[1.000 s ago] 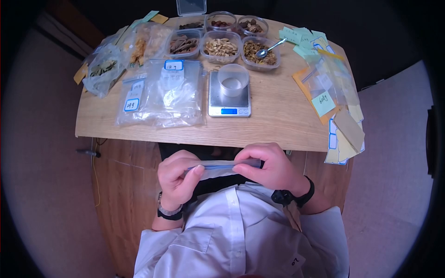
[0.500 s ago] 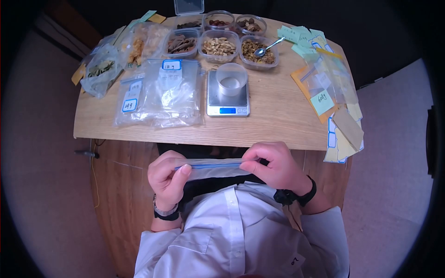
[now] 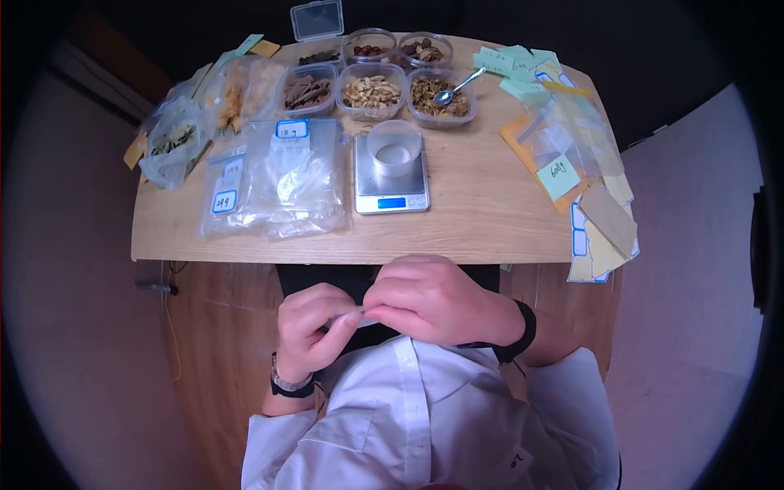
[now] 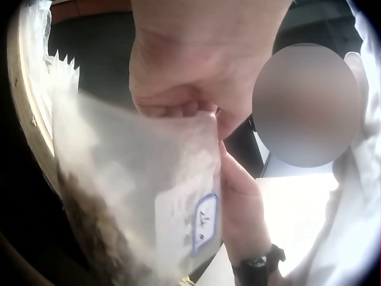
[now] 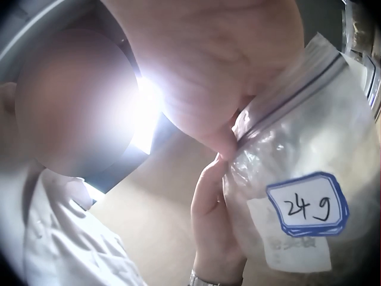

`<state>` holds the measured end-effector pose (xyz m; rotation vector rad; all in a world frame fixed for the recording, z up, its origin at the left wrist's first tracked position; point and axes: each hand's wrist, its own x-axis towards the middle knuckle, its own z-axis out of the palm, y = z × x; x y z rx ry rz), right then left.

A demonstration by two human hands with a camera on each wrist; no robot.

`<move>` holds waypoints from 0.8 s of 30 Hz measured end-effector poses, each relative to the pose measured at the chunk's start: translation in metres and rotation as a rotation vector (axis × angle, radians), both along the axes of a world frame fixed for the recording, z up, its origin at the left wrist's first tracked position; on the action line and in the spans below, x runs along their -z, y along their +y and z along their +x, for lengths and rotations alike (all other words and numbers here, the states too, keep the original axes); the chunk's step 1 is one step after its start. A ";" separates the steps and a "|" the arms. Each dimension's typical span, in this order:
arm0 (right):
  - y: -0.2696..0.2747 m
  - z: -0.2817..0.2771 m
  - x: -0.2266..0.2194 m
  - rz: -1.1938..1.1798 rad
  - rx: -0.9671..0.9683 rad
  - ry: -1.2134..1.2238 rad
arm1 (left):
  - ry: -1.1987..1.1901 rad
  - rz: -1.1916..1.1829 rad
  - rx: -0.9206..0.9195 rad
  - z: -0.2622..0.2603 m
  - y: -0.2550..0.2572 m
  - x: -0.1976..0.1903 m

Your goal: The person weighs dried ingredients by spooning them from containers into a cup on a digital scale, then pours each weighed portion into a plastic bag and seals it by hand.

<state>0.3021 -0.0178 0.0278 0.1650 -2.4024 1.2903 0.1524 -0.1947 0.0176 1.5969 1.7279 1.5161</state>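
Note:
Both hands are in front of the shirt, just below the table's near edge, at the top of a clear zip bag (image 5: 333, 143). A blue-bordered label (image 5: 306, 205) on the bag reads 24 g, and brown dried pieces (image 4: 101, 226) lie inside it in the left wrist view. My left hand (image 3: 314, 331) pinches the top edge between thumb and fingers. Right beside it, my right hand (image 3: 437, 302) pinches the same zip strip, its fingertips close to the left thumb. In the head view the hands hide most of the bag.
A digital scale (image 3: 392, 202) bears a clear plastic cup (image 3: 394, 147). Left of it lie labelled zip bags (image 3: 298, 184). Tubs of dried pieces (image 3: 371, 91) stand behind, one with a spoon (image 3: 461, 86). Paper notes (image 3: 559, 175) and envelopes line the right edge.
The hands first spread a little, stretching the bag's top strip between them. Then my right hand slid left along it to meet the left hand. The head view has shifted slightly.

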 end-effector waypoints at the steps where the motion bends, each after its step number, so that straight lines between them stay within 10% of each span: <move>1: -0.001 -0.002 0.001 -0.008 -0.039 0.010 | 0.006 -0.011 0.029 -0.003 -0.002 -0.001; 24: 0.028 0.042 -0.008 -0.001 -0.007 -0.064 | 0.143 0.228 -0.051 -0.015 -0.034 -0.009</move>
